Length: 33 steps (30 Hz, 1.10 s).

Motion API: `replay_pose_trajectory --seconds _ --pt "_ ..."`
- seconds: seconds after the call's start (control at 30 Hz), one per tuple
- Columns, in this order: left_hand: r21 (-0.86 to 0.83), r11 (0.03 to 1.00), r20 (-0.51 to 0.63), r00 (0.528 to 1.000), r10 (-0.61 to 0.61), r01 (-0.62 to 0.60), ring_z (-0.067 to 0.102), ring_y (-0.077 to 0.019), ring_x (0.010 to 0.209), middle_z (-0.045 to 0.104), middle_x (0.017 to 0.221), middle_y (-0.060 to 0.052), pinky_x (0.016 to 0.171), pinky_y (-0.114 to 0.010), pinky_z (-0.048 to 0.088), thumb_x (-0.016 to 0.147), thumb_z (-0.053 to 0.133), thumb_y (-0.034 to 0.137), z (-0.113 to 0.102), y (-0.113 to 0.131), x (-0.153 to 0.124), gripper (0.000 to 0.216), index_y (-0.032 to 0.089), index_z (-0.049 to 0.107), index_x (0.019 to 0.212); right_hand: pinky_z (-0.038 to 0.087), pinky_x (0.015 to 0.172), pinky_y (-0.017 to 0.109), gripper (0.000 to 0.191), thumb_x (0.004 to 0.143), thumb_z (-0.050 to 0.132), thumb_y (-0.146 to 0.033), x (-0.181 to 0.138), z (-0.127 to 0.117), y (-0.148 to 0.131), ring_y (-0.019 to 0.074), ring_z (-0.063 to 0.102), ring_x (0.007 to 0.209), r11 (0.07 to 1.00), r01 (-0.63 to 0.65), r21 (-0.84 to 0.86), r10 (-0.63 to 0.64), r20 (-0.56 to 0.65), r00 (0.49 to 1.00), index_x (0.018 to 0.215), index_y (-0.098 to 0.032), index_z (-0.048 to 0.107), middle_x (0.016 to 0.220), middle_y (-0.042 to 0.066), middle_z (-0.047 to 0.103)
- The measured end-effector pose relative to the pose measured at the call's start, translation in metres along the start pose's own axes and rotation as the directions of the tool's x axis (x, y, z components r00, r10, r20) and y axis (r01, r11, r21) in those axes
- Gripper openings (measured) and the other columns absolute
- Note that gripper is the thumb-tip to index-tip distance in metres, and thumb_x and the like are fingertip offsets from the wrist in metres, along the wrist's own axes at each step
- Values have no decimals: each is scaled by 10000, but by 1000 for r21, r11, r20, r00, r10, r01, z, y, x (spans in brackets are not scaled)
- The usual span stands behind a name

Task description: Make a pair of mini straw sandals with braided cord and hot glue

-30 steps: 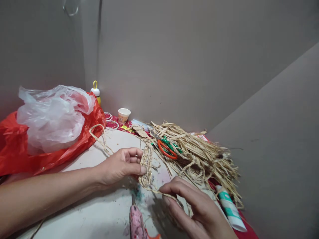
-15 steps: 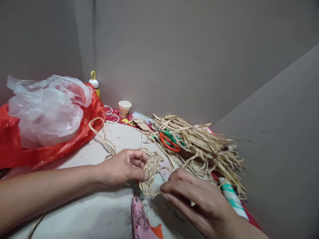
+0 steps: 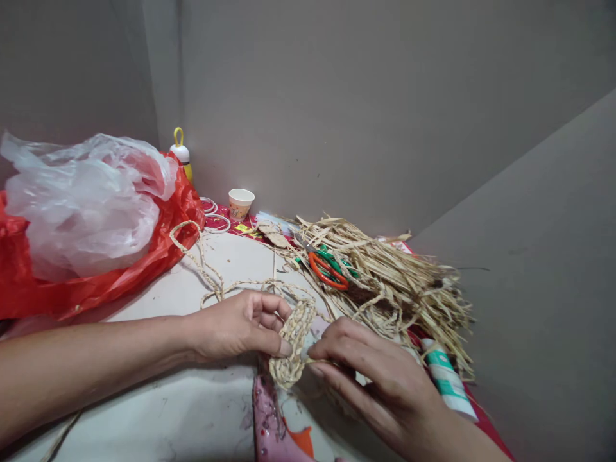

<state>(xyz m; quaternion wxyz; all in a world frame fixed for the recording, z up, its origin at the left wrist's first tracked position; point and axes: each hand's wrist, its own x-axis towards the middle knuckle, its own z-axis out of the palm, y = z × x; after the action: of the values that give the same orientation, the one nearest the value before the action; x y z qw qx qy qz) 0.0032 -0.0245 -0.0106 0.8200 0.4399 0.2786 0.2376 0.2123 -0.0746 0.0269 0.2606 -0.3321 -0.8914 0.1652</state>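
My left hand grips a flat coiled piece of braided straw cord, its thumb across the near face and its fingers behind. On the other side, my right hand pinches the cord between thumb and forefinger, close to the coil's lower right edge. A long loose length of the braid trails away behind my left hand across the table. Just below the coil lies a pink glue gun with an orange trigger, partly cut off by the lower edge of the view.
Dry straw is heaped at the right, with orange-handled scissors on it. A paper cup, white rings and a yellow-topped bottle stand along the back. Red and clear plastic bags fill the left. A white-green roll lies right.
My right fingers have drawn the cord in closer against the coil's lower edge. The coil is turned slightly more upright in my left hand. The view has shifted a little.
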Motion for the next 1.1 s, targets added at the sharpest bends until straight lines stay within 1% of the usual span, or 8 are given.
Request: replay_pose_trajectory --seconds 0.2,0.4,0.57,0.7,0.9,1.0,1.1 --pt "-23 999 23 999 -24 25 495 -81 575 591 675 26 597 -228 348 561 874 269 -1 -3 0 408 158 602 844 471 588 240 111 941 546 -169 -2 2 3 142 572 639 999 -38 1 38 -37 999 841 -205 579 716 8 618" --pt "-45 998 47 998 -48 50 526 -79 600 620 709 19 638 -223 379 571 871 243 0 -3 -1 407 146 609 867 478 617 222 87 928 561 -142 -3 3 3 130 587 664 998 -43 44 45 -25 999 867 -202 581 745 8 635" --pt "-38 997 49 997 -67 69 534 -86 600 630 716 10 640 -233 386 562 876 250 1 -4 -1 424 147 611 878 476 607 210 80 935 572 -166 -4 2 4 120 590 653 996 -60 62 62 -24 998 869 -211 570 737 -5 635" --pt "-40 996 56 995 -82 84 538 -100 598 629 707 5 625 -242 385 542 879 259 2 -4 -1 431 153 609 860 460 576 227 140 942 589 -241 -8 4 6 128 567 627 995 -84 58 87 -44 995 823 -220 519 714 -9 601" --pt "-68 994 57 995 -85 88 532 -93 582 606 667 27 629 -235 394 543 869 218 3 -4 -2 403 159 596 833 449 572 250 199 938 600 -289 -7 6 7 145 551 644 994 -93 56 97 -71 993 800 -230 469 720 -5 572" --pt "-63 995 62 995 -75 79 548 -92 593 629 692 16 640 -231 405 556 863 222 3 -5 -2 375 152 608 822 468 609 267 203 923 618 -298 -4 5 4 161 563 699 999 -50 4 50 -132 990 778 -219 501 769 20 582" --pt "-62 996 57 997 -59 62 572 -100 616 645 715 5 656 -235 418 564 859 232 2 -6 -2 367 148 613 824 470 634 279 192 904 638 -265 -2 3 2 172 571 723 993 -30 -110 11 -168 986 741 -194 565 797 42 590"
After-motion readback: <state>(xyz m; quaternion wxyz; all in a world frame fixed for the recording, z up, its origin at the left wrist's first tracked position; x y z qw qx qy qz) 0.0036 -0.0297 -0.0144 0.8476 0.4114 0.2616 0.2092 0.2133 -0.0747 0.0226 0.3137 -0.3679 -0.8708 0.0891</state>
